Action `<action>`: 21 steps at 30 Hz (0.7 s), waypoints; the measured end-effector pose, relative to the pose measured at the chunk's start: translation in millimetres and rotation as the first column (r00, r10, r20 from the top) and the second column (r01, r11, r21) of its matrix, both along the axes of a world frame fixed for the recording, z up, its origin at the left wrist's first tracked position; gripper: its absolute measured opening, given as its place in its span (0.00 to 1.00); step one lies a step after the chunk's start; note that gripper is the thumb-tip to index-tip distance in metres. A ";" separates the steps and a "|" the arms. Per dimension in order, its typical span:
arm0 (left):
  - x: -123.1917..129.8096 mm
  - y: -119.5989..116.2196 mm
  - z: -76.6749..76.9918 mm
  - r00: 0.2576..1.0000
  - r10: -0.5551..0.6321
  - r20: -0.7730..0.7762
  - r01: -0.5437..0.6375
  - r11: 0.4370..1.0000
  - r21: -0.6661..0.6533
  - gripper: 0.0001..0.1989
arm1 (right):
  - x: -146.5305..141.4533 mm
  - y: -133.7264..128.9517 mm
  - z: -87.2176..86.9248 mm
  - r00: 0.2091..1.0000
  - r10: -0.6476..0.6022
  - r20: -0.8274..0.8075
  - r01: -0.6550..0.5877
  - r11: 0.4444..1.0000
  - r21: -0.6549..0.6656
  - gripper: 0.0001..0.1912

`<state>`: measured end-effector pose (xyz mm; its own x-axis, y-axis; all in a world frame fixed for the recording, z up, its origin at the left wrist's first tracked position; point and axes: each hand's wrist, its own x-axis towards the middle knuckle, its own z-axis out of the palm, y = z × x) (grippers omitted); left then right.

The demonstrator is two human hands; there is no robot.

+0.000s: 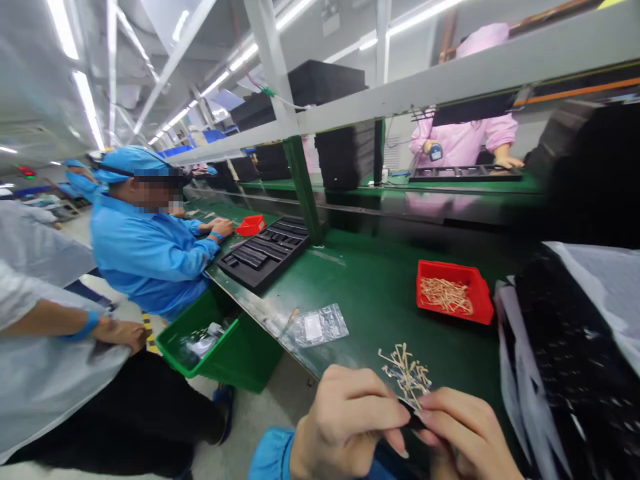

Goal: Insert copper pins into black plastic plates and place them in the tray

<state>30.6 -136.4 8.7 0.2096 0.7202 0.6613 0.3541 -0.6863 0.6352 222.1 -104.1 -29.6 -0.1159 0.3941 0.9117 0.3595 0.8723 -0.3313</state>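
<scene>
At the near edge of the green bench, my left hand (350, 417) pinches a small black part (414, 419) between thumb and fingers. My right hand (465, 427) is closed on the same part from the other side, its fingertips pressed against it. Most of the part is hidden by my fingers, so its kind does not show. Just beyond my fingertips lies a loose pile of small thin metallic strips (407, 373). A red bin (480, 293) holding many thin tan strips stands farther back on the bench.
A clear plastic bag (320, 325) lies left of the pile. A black compartment tray (267, 253) sits farther left, near a co-worker in blue (145, 247). Stacked black trays (575, 353) rise at my right. Below the bench edge stands a green bin (250, 353).
</scene>
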 end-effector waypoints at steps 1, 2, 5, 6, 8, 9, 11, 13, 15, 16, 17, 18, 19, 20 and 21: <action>-2.4 -0.5 -0.2 1.000 -0.004 -0.011 0.004 1.000 0.026 0.15 | -3.2 -1.6 3.5 1.000 0.005 0.002 -0.005 0.999 0.034 0.08; -4.6 -0.4 -0.6 1.000 -0.004 -0.018 0.005 0.998 0.057 0.13 | -6.8 -3.1 6.2 1.000 0.005 -0.010 -0.004 0.999 0.043 0.09; -9.0 1.8 -1.4 1.000 -0.002 -0.026 0.006 0.990 0.142 0.11 | -19.9 -7.2 7.9 0.989 -0.055 -0.137 0.059 0.998 0.026 0.11; -9.6 2.4 -1.2 1.000 -0.001 -0.031 0.006 0.986 0.165 0.11 | -24.4 -8.6 6.7 0.983 -0.076 -0.166 0.083 0.996 0.031 0.12; -9.5 2.6 0.2 0.998 0.011 -0.054 0.000 0.982 0.190 0.11 | -31.6 -11.6 3.7 0.971 -0.110 -0.212 0.128 0.989 0.072 0.13; -8.9 2.1 0.9 0.997 0.012 -0.073 0.003 0.981 0.194 0.11 | -33.9 -13.3 2.4 0.965 -0.130 -0.229 0.154 0.984 0.089 0.13; -7.1 0.3 1.7 0.995 0.002 -0.102 0.017 0.982 0.187 0.12 | -35.9 -16.3 1.1 0.950 -0.171 -0.261 0.206 0.972 0.111 0.13; -4.5 -1.6 1.0 0.994 -0.017 -0.108 0.037 0.983 0.178 0.13 | -35.9 -18.7 1.7 0.941 -0.200 -0.273 0.239 0.964 0.115 0.13; -1.2 -2.6 -0.4 0.995 -0.037 -0.096 0.054 0.982 0.180 0.14 | -36.3 -20.3 2.9 0.929 -0.210 -0.305 0.258 0.958 0.124 0.15; 0.6 -2.8 -0.6 0.995 -0.048 -0.086 0.063 0.981 0.182 0.13 | -37.3 -20.9 3.3 0.922 -0.212 -0.324 0.265 0.955 0.130 0.16; 2.3 -2.7 -0.2 0.995 -0.063 -0.072 0.076 0.979 0.188 0.13 | -38.7 -21.7 3.5 0.912 -0.221 -0.346 0.278 0.953 0.122 0.18; 3.8 -2.4 1.1 0.995 -0.078 -0.054 0.087 0.977 0.196 0.13 | -40.6 -22.6 3.6 0.896 -0.238 -0.375 0.299 0.948 0.111 0.19; 4.9 -2.1 3.4 0.995 -0.096 -0.036 0.101 0.974 0.201 0.11 | -42.7 -23.7 3.6 0.880 -0.257 -0.399 0.317 0.944 0.090 0.20; 5.5 -1.8 6.8 0.993 -0.117 -0.023 0.119 0.974 0.192 0.10 | -44.8 -24.9 3.7 0.866 -0.271 -0.420 0.327 0.943 0.068 0.21; 5.5 -1.6 10.9 0.990 -0.143 -0.013 0.143 0.975 0.168 0.08 | -46.7 -26.1 4.3 0.856 -0.274 -0.440 0.325 0.945 0.045 0.21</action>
<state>36.1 -138.1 19.7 0.3033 0.5614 0.7699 0.2452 -0.8268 0.5063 175.4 -130.2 -25.3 0.3963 0.2384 0.8866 0.4578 0.7858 -0.4159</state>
